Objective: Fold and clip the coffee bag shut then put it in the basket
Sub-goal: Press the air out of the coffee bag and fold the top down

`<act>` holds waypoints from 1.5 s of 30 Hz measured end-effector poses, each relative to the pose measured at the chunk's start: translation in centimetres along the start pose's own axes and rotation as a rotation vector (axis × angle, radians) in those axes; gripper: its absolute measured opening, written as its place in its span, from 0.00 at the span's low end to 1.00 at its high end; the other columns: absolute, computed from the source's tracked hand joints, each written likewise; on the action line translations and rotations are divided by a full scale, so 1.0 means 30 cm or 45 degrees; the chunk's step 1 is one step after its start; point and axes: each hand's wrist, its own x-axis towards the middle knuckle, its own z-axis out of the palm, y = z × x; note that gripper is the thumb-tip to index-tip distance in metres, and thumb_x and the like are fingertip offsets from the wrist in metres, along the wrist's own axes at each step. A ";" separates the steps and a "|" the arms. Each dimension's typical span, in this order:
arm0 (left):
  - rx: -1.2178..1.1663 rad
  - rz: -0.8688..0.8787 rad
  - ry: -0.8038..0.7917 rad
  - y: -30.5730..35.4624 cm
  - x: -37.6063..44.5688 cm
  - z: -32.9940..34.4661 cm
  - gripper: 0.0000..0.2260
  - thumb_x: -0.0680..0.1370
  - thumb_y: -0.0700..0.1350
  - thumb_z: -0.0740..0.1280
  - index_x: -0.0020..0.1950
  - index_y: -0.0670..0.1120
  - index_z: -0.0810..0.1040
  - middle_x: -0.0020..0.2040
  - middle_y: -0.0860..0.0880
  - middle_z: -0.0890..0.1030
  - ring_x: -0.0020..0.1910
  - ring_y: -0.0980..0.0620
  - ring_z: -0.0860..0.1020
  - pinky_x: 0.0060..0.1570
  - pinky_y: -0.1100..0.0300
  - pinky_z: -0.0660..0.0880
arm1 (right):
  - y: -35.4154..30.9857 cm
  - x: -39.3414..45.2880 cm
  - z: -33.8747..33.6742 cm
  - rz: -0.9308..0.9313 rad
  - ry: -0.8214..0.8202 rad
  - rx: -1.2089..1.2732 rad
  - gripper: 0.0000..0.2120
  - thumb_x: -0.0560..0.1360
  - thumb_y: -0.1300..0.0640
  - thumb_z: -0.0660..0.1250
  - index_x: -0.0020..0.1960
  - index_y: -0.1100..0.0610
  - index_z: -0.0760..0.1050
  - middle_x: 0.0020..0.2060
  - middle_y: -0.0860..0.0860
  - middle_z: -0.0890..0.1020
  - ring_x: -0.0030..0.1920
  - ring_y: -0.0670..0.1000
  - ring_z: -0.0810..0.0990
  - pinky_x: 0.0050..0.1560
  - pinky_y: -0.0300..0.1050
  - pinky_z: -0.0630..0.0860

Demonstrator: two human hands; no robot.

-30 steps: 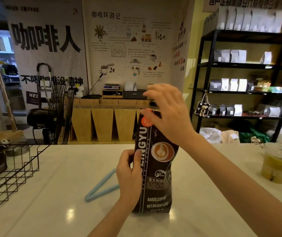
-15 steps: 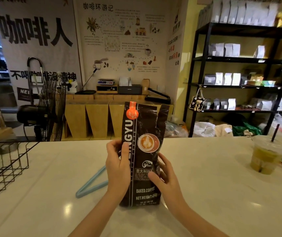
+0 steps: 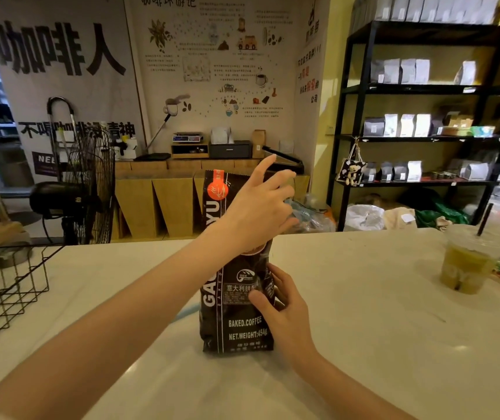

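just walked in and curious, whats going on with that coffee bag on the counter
A person is working on a dark coffee bag that stands upright on the white counter. The right hand steadies its lower side, while the left hand is up at the top of the bag, fingers spread, with the top not yet folded down. A light blue clip lies mostly hidden behind the bag, untouched. The wire basket sits at the left edge.

My left hand [image 3: 256, 213] bare, no ring or watch visible, my right hand [image 3: 285, 310] likewise bare, both my forearms uncovered, short plain fingernails
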 end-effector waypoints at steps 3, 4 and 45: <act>0.049 0.016 0.052 -0.007 0.013 0.012 0.12 0.72 0.50 0.66 0.31 0.49 0.81 0.36 0.52 0.83 0.51 0.50 0.80 0.64 0.49 0.53 | 0.001 -0.006 0.000 -0.025 -0.002 -0.013 0.20 0.68 0.52 0.72 0.55 0.37 0.69 0.52 0.40 0.81 0.51 0.39 0.80 0.46 0.34 0.78; 0.048 0.007 0.081 -0.005 0.016 0.012 0.12 0.72 0.51 0.67 0.30 0.48 0.81 0.34 0.51 0.83 0.49 0.50 0.80 0.62 0.50 0.55 | 0.000 -0.010 0.000 -0.027 -0.005 -0.007 0.20 0.68 0.53 0.71 0.56 0.38 0.69 0.52 0.40 0.80 0.51 0.39 0.80 0.45 0.33 0.78; 0.104 0.181 0.086 -0.078 0.005 -0.053 0.26 0.77 0.48 0.54 0.18 0.46 0.70 0.17 0.52 0.64 0.17 0.53 0.66 0.38 0.59 0.69 | -0.007 0.031 0.028 0.098 0.086 0.251 0.13 0.68 0.49 0.68 0.35 0.58 0.83 0.33 0.56 0.85 0.37 0.55 0.83 0.39 0.50 0.80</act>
